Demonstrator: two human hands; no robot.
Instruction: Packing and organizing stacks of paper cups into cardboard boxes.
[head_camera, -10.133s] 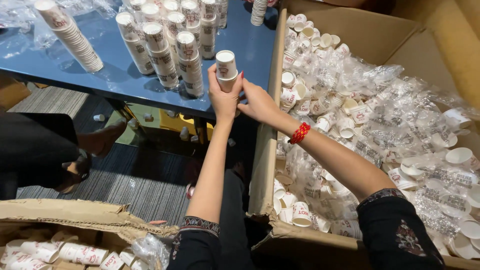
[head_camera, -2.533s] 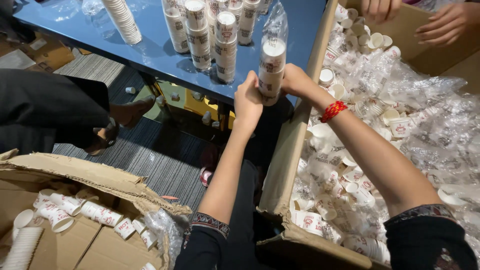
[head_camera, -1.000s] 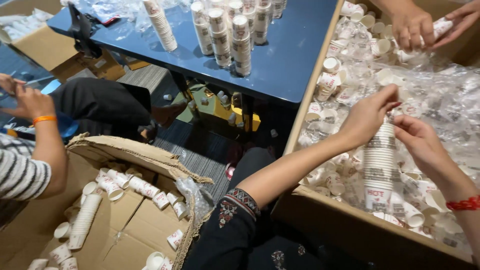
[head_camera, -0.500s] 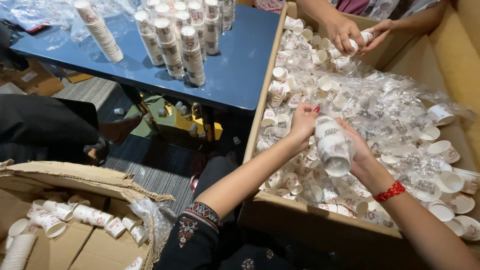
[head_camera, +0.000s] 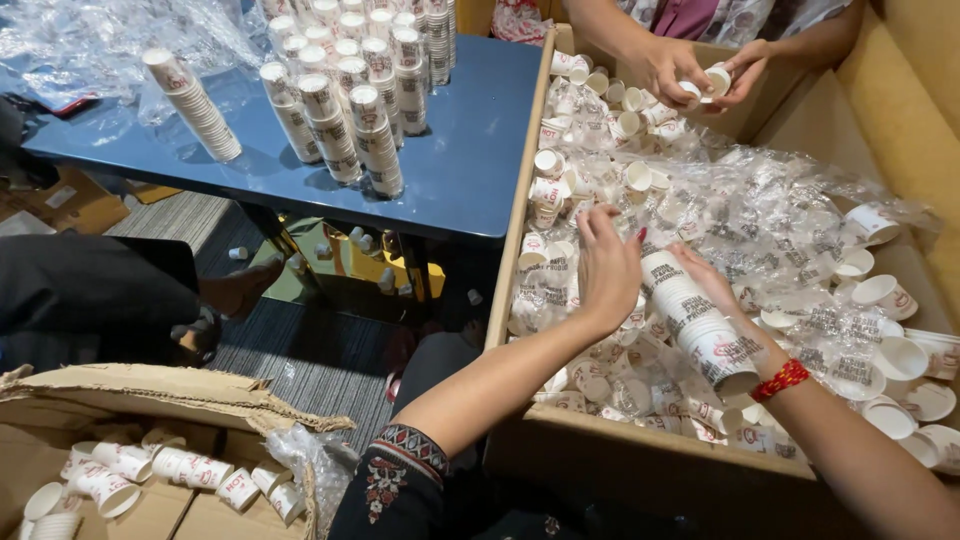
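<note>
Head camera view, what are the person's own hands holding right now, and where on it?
A nested stack of paper cups, lying tilted over the cardboard box. The right hand cradles its side; the left hand meets its upper end.

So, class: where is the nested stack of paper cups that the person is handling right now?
In the head view, the stack of cups lies tilted between the left hand and right hand, right of centre, over the big cardboard box of loose cups, beside the blue table.

Just under the fingers (head_camera: 600, 225) of both hands, clear crinkled plastic wrappers (head_camera: 760, 215) heaped inside an open brown cardboard box (head_camera: 640, 470); well to their left and lower, another brown carton (head_camera: 170, 395); far left, crumpled clear plastic (head_camera: 80, 40) on the blue table (head_camera: 470, 170)
</note>
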